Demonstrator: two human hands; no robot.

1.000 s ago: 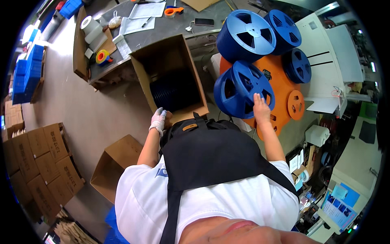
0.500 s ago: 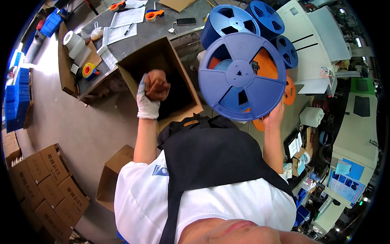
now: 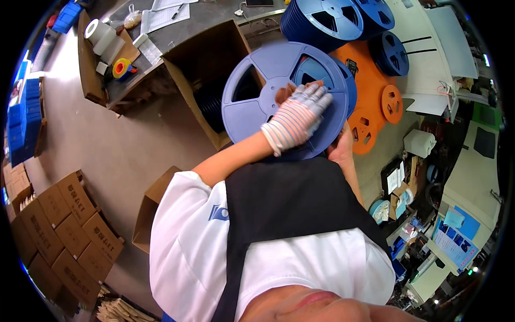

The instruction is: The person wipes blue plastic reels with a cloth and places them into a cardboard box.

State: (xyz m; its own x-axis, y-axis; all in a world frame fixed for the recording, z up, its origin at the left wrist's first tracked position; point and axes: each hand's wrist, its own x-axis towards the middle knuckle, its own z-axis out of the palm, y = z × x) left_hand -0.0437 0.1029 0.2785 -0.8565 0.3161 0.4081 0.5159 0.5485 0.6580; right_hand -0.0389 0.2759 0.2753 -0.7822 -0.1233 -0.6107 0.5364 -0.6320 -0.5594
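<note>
Right hand [image 3: 341, 148] clasps a slotted blue reel [image 3: 266, 103]; gloved left hand [image 3: 298, 117] holds brown cloth [image 3: 283, 95] against it, apparently wiping; next strokes need steadiness.

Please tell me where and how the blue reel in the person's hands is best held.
Probably by the outer rim of the blue reel, from the lower right, where the bare right hand supports it. Its wide round face is turned up, so the rim offers an edge, leaving the face free for the gloved left hand and brown cloth.
</note>
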